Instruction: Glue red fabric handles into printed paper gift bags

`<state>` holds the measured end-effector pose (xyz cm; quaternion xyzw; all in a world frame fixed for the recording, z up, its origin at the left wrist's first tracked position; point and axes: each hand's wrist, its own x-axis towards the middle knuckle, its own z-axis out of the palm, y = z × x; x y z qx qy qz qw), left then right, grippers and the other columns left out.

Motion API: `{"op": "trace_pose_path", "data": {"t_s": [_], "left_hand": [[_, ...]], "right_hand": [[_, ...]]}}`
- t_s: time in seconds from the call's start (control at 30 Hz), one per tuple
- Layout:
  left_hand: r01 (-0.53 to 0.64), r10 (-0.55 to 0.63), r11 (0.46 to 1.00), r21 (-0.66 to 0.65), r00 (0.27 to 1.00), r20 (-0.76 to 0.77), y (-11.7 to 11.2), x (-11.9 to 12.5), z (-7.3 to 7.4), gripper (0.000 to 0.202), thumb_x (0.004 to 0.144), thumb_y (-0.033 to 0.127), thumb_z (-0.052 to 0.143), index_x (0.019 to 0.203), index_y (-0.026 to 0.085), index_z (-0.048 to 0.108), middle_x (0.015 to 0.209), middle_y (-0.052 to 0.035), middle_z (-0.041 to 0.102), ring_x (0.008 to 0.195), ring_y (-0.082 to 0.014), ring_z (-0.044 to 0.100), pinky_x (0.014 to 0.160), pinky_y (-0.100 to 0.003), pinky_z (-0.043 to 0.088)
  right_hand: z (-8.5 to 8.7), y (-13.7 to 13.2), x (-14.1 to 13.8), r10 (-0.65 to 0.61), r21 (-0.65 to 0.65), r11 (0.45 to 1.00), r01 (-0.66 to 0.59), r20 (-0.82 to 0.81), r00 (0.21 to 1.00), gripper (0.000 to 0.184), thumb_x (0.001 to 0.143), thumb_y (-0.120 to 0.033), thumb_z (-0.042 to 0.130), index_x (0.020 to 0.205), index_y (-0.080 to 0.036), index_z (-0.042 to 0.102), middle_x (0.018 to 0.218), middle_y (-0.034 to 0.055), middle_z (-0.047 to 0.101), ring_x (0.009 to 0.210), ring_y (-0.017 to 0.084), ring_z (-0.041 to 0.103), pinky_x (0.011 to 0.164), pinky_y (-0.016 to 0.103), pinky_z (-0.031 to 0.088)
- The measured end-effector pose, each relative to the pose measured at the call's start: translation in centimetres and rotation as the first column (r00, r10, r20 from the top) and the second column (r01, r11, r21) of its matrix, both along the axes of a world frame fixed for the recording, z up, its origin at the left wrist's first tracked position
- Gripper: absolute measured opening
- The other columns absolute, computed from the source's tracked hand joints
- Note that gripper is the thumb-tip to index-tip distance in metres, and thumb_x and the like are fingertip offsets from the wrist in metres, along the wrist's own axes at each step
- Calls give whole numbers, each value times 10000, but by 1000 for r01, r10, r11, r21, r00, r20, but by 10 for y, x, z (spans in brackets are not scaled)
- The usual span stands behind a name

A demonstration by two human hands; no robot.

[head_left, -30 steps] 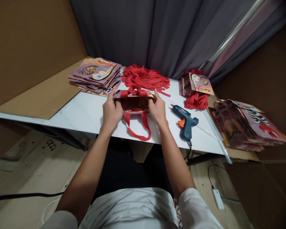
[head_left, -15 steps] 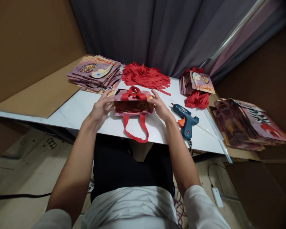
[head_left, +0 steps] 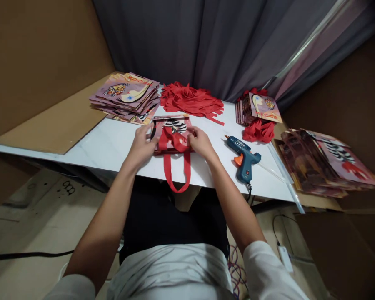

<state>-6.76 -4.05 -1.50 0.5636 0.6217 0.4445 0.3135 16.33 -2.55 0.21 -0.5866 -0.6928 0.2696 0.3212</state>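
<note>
A small printed paper bag [head_left: 176, 126] with a striped pattern lies in front of me on the white table, its sides nearly closed together. Two red ribbon handles belong to it: one folded over its face, the other a loop [head_left: 177, 188] hanging past the table's front edge. My left hand [head_left: 144, 143] grips the bag's left side, thumb on top. On the opposite side, my right hand [head_left: 200, 141] pinches the bag's right edge near the folded handle. A teal glue gun [head_left: 242, 156] with an orange trigger lies to the right of my right hand.
Flat printed bags [head_left: 125, 93] are stacked at the back left. A heap of red ribbon strips [head_left: 190, 99] lies behind my bag. At the back right are more folded bags [head_left: 265, 107] with red ribbon [head_left: 258, 131]. Another bag pile [head_left: 325, 160] stands far right. Cardboard [head_left: 50, 118] covers the left.
The bag's open mouth has been folded together, and its patterned face now shows. Both hands have moved inward, and the upper handle has come down across the bag.
</note>
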Motion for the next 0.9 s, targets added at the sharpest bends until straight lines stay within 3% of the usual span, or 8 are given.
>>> {"op": "trace_pose_path", "data": {"t_s": [0.1, 0.2, 0.3, 0.4, 0.57, 0.7, 0.77, 0.9], "left_hand": [[163, -151, 986, -12, 877, -455, -7, 2, -2, 437, 1064, 340, 521, 1419, 192, 727, 1805, -160, 404, 1690, -376, 345, 1394, -625, 256], [234, -265, 963, -132, 742, -616, -14, 1, 3, 557, 1139, 384, 313, 1563, 191, 618, 1808, -152, 409, 1709, -350, 320, 1399, -694, 135], [270, -312, 948, -171, 665, -679, -15, -4, 15, 565, 1134, 440, 310, 1553, 217, 617, 1782, -138, 458, 1671, -354, 388, 1373, -673, 239], [286, -328, 940, -185, 613, -719, -3, -3, 30, 494, 1096, 474, 397, 1378, 240, 729, 1573, -146, 669, 1497, -386, 575, 1262, -615, 433], [114, -137, 990, -85, 606, -783, 26, 25, 31, 496, 1081, 424, 441, 1320, 128, 759, 1467, -269, 670, 1431, -455, 586, 1213, -611, 442], [92, -16, 994, 55, 635, -772, 33, 44, 12, 493, 1070, 323, 474, 1455, 83, 665, 1642, -297, 518, 1559, -472, 437, 1278, -660, 321], [196, -58, 976, 92, 646, -761, 33, 47, 5, 456, 1076, 229, 419, 1419, 121, 699, 1600, -260, 571, 1543, -436, 468, 1291, -637, 312], [350, -193, 935, 55, 634, -748, 34, 46, 2, 510, 1045, 98, 353, 1364, 128, 750, 1403, -247, 703, 1406, -394, 601, 1184, -545, 462]], "right_hand": [[-1, -9, 1, -42, 9, 999, 42, 331, 943, 450, 1089, -265, 514, 1472, -171, 729, 1626, 227, 576, 1517, 402, 492, 1245, 594, 440], [7, -31, 4, 10, 31, 999, -28, 451, 892, 428, 1136, -363, 520, 1482, -243, 742, 1766, 205, 420, 1532, 447, 432, 1182, 657, 450], [22, -71, 8, 273, 42, 944, -326, 451, 850, 347, 1151, -359, 527, 1316, -288, 824, 1731, 131, 506, 1509, 402, 478, 1181, 660, 414], [38, -122, 12, 466, 43, 838, -545, 463, 754, 307, 1150, -348, 564, 1176, -253, 855, 1568, 121, 674, 1396, 339, 605, 1162, 592, 414], [70, -175, 27, 463, 158, 782, -603, 501, 732, 384, 1160, -440, 574, 1041, -206, 854, 1216, 98, 844, 1025, 249, 752, 911, 421, 499], [97, -142, 41, 81, 405, 879, -252, 393, 916, 507, 1177, -482, 468, 922, -224, 822, 924, 92, 818, 882, 258, 736, 837, 403, 498], [98, -99, 38, -158, 403, 915, -11, 384, 910, 483, 1163, -490, 479, 949, -216, 815, 945, 128, 796, 951, 310, 734, 905, 432, 508], [64, -6, 7, -43, 64, 998, 14, 481, 876, 400, 1144, -398, 499, 1036, -162, 803, 1104, 200, 812, 1079, 370, 733, 967, 438, 517]]}}
